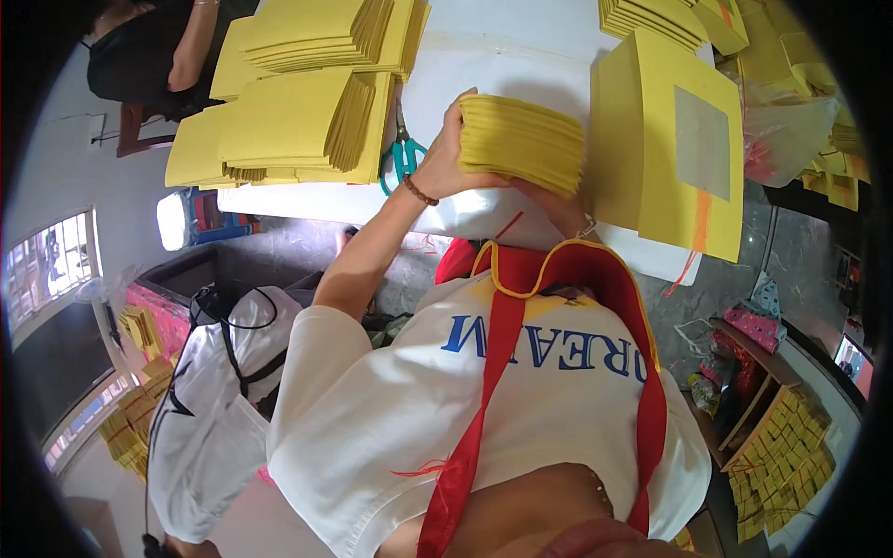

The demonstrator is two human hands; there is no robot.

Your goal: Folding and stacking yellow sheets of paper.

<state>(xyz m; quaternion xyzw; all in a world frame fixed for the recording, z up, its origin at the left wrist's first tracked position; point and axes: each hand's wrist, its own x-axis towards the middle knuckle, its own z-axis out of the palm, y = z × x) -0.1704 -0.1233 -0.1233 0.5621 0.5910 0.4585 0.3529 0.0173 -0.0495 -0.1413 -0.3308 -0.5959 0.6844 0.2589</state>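
Observation:
A thick bundle of yellow paper [523, 141], its layered edges facing up, is held above the white table in front of me. My left hand [453, 160] grips its left end, with the thumb up along the side and a beaded bracelet at the wrist. My right hand [558, 206] is at the bundle's near right side; its fingers are mostly hidden behind the paper. Teal-handled scissors [402, 158] lie just left of my left hand. Right of the bundle stands a large yellow paper stack [621, 139] with a grey rectangle and an orange strip on its face.
Stacks of yellow paper [284, 121] cover the table's left side, with more at the far right. The white table [484, 56] has its near edge close to my red apron [535, 270]. Another person [139, 60] sits at the far left. A plastic bag [786, 130] is at the right.

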